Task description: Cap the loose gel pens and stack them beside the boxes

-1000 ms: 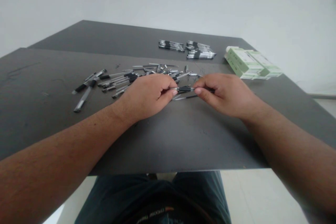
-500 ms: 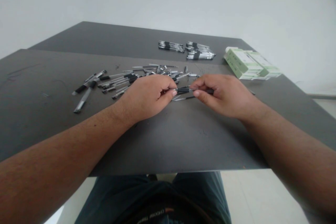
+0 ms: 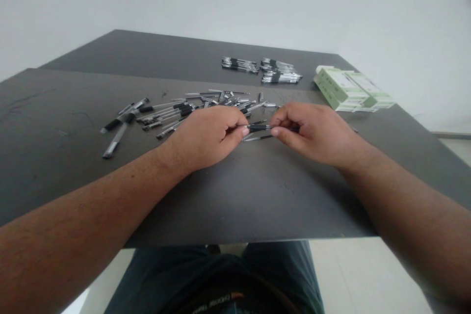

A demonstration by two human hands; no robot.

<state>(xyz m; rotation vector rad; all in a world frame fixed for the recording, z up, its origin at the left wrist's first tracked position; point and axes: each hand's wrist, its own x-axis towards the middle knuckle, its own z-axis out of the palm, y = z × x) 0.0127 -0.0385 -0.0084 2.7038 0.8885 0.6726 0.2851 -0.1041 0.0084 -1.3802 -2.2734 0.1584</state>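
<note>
Between my two hands lies a pen [image 3: 259,127] with a black grip, held level over the dark table [image 3: 243,196]. My left hand [image 3: 211,135] pinches its left end between thumb and fingers. On the other end, the thumb and fingers of my right hand [image 3: 312,132] are closed; part of the pen is hidden inside that hand. Just behind and below the pen, thin refills [image 3: 257,138] rest on the table. Loose pen parts [image 3: 169,114], clear barrels with black grips, spread behind my left hand.
Capped pens [image 3: 121,130] lie crossed at the left. Farther back are grouped pens [image 3: 240,65] and two more bundles of pens [image 3: 281,77]. Green and white boxes [image 3: 346,89] stand at the back right. The table's front edge is just before my lap.
My right hand has shifted very slightly to the right along the pen. The left hand stays in nearly the same place.
</note>
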